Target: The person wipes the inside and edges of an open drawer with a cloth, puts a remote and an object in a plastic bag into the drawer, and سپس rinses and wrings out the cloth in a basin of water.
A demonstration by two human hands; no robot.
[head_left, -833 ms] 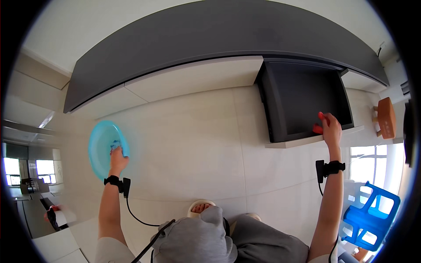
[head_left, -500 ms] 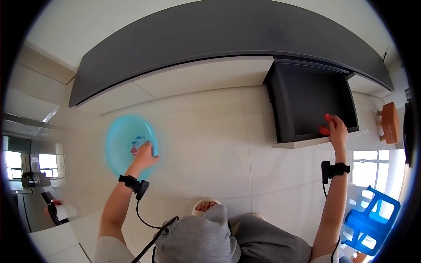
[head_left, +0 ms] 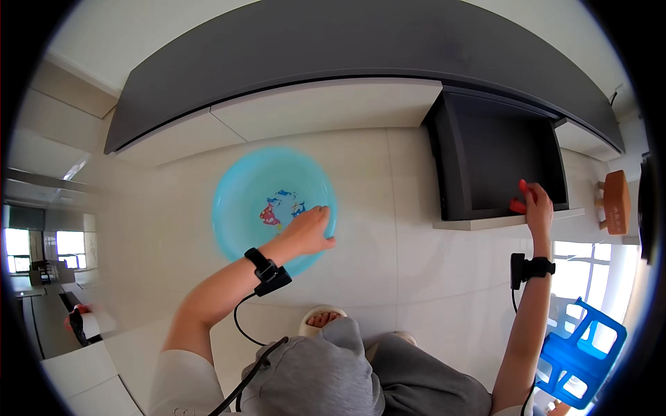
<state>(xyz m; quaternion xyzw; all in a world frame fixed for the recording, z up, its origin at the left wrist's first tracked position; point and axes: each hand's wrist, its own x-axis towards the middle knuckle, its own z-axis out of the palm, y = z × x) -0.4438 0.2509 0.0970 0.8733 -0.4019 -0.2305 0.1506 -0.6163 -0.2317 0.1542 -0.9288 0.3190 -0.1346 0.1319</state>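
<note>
My left hand point(head_left: 306, 231) is closed on the right rim of a light blue plastic basin point(head_left: 234, 187), which has colourful sea-animal pictures on its bottom. My right hand point(head_left: 540, 211) is at the front wall of a pulled-out dark drawer point(head_left: 503, 156). Its fingers are closed round a small soft-looking red thing point(head_left: 517, 206), with one bit poking up above the fingers and another beside the drawer's front edge. The fingers hide part of it, so its kind cannot be told. Each wrist wears a black strap with a small box and a cable.
A long low cabinet with a dark grey top point(head_left: 333, 48) and pale fronts runs along the wall. A brown stool point(head_left: 615, 202) stands right of the drawer. At lower right is a blue plastic stool point(head_left: 579, 353). My slippered foot point(head_left: 322, 317) rests on the pale tiled floor point(head_left: 368, 243).
The basin has moved to the right across the floor, with my left hand on its rim. My right hand stays at the drawer front with the red thing, nearly unmoved.
</note>
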